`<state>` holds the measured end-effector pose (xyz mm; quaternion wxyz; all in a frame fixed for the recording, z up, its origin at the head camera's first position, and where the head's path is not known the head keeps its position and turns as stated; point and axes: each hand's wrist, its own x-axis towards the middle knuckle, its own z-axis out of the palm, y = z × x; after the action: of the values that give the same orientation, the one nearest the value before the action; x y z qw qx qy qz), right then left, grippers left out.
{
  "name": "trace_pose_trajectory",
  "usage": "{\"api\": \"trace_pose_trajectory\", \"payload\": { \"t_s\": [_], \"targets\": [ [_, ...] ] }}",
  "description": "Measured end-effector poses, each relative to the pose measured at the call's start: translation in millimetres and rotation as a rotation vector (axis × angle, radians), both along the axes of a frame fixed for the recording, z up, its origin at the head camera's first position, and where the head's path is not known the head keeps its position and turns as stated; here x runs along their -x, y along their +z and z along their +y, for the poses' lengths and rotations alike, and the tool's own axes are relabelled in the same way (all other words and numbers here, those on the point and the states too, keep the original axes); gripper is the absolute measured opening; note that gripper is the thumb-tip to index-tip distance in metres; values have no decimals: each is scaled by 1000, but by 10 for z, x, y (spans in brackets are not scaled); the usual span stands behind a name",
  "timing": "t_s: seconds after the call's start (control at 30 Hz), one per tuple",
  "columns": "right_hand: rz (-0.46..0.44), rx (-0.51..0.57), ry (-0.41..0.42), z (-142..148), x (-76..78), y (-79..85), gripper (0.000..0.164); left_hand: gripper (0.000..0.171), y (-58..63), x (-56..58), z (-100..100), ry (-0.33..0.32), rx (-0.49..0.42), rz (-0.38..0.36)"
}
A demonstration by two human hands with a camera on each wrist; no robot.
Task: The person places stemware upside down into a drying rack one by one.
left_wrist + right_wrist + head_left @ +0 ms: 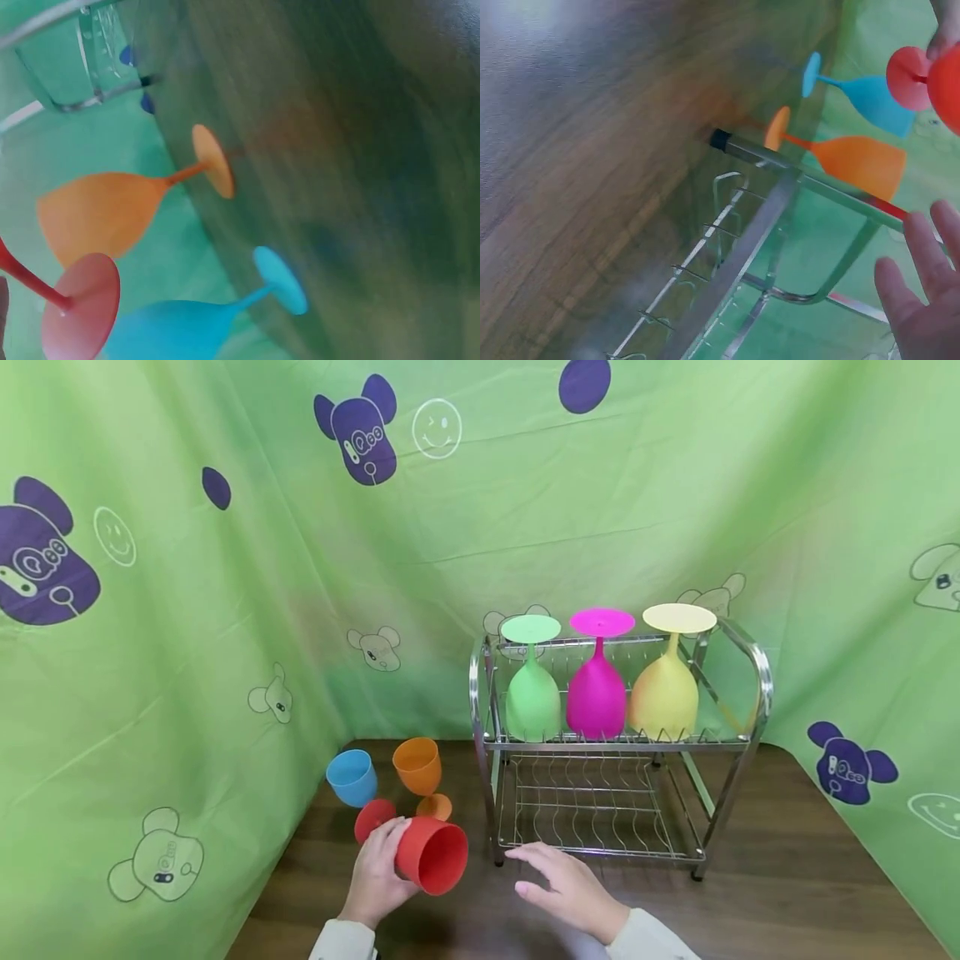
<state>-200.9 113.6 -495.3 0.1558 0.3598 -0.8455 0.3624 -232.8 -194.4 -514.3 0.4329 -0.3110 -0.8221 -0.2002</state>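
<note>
My left hand [381,872] grips a red goblet [433,857] near the bottom of its bowl. The goblet is tipped sideways, its mouth toward the right and front, its red foot [81,307] toward the back left. To the right, in front of the rack, my right hand [566,889] hovers with fingers extended and holds nothing. In the right wrist view its fingers [930,255] show near a rack post. Behind the red goblet, an orange goblet [418,767] and a blue goblet [352,778] stand upright on the table; the blue one's foot is hidden in the head view.
A two-tier metal rack [600,852] stands on the wooden table [795,860]. Upside down on its upper tier are a green goblet [533,702], a magenta goblet [597,700] and a yellow goblet [666,697]. A green patterned cloth [420,568] hangs around the table.
</note>
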Motion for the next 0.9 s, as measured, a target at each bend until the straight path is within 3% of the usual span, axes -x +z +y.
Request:
{"api": "trace_pose_trajectory", "payload": {
  "t_s": [0.23,0.43,0.9],
  "targets": [
    [-445,282,173,-37,16,160,35,86,202,-54,152,-114,285,170],
    [-704,321,219,-67,32,177,45,79,247,-112,329,-190,450,249],
    [-806,324,409,-78,-10,141,71,25,375,-114,610,-343,591,455]
  ]
}}
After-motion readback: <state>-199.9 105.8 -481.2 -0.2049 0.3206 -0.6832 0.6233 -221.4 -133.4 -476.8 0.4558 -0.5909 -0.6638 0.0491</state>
